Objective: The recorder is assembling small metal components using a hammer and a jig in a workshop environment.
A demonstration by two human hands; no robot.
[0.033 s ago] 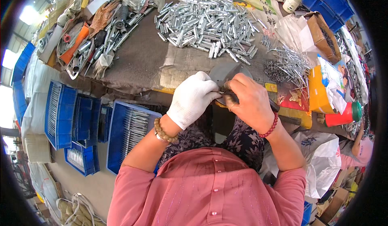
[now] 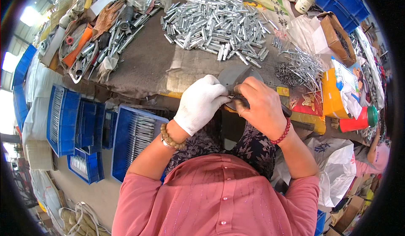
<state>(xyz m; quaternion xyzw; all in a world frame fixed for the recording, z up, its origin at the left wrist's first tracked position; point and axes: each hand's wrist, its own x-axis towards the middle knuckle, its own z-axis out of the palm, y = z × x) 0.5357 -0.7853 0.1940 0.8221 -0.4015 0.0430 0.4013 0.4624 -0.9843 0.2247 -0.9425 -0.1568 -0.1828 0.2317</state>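
Note:
My left hand (image 2: 201, 103), in a white knitted glove, is closed in a pinch at the bench's front edge. What its fingertips hold is too small and covered to make out. Bare and curled, my right hand (image 2: 260, 107) meets it fingertip to fingertip. A dark rod-like handle (image 2: 287, 111) runs under the right palm and sticks out beside the wrist; its other end is hidden. Just beyond both hands lies a grey flat piece (image 2: 234, 75). Farther back is a heap of shiny metal sleeves (image 2: 215, 23).
Thin pins or nails (image 2: 303, 67) lie in a pile to the right, near a yellow box (image 2: 334, 93) and a red jar with a green lid (image 2: 358, 120). Tools and gloves (image 2: 107, 23) clutter the far left. Blue bins (image 2: 119, 151) of metal rods stand at lower left.

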